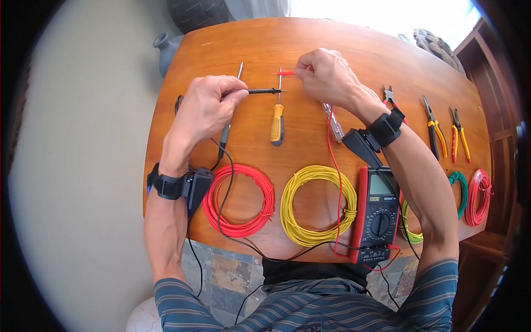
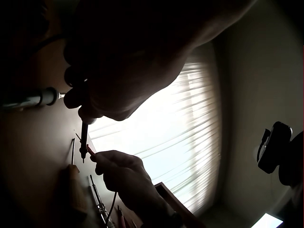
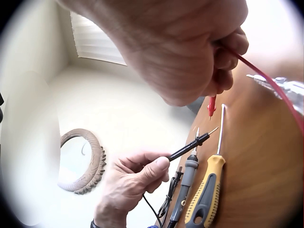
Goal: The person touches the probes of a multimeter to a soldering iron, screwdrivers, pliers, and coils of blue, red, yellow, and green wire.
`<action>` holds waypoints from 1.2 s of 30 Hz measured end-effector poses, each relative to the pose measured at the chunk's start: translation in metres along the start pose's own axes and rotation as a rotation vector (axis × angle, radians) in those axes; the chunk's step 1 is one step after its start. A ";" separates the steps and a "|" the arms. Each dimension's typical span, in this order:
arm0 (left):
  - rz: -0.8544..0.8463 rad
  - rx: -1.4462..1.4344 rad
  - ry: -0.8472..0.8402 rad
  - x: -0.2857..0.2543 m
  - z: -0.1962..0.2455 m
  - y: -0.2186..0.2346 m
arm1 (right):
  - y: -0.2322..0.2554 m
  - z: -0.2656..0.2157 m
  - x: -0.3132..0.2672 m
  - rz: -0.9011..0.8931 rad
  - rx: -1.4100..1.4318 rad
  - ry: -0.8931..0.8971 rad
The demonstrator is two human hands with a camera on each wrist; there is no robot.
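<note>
My left hand pinches the black probe, whose tip points right across the shaft of the yellow-handled screwdriver in the head view. Above and to the right, my right hand holds the red probe, its tip pointing left near the upper end of that shaft. In the right wrist view the black probe and the red probe stand apart, both tips beside the screwdriver shaft. Whether either tip touches metal, I cannot tell.
Left of the screwdriver lies a soldering iron; right of it, a clear-handled tool. Nearer me are a red wire coil, a yellow coil and the multimeter. Cutters, pliers and more coils lie at the right.
</note>
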State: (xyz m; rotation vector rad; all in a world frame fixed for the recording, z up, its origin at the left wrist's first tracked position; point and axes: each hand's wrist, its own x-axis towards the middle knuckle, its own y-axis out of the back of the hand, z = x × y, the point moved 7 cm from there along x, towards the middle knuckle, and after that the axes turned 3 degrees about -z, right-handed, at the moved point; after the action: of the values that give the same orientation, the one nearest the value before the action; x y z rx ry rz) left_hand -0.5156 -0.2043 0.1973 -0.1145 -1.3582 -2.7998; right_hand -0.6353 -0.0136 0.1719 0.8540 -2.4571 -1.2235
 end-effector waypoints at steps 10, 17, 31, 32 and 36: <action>0.009 0.118 0.035 0.009 0.000 -0.009 | 0.003 0.015 -0.009 0.054 -0.094 0.065; 0.054 0.082 -0.060 0.008 0.024 -0.015 | 0.033 0.026 -0.031 0.102 -0.012 -0.038; 0.035 0.125 -0.039 0.030 0.038 -0.059 | 0.037 0.056 -0.046 0.084 -0.066 -0.112; 0.031 0.126 -0.043 0.029 0.040 -0.058 | 0.040 0.056 -0.047 0.097 -0.077 -0.097; 0.108 0.288 -0.067 0.024 0.055 -0.045 | 0.057 0.059 -0.060 0.161 -0.091 -0.122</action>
State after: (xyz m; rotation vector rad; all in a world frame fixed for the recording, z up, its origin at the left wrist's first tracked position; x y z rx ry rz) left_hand -0.5395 -0.1331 0.1979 -0.2667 -1.6975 -2.5034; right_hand -0.6375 0.0876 0.1825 0.5609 -2.4859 -1.3522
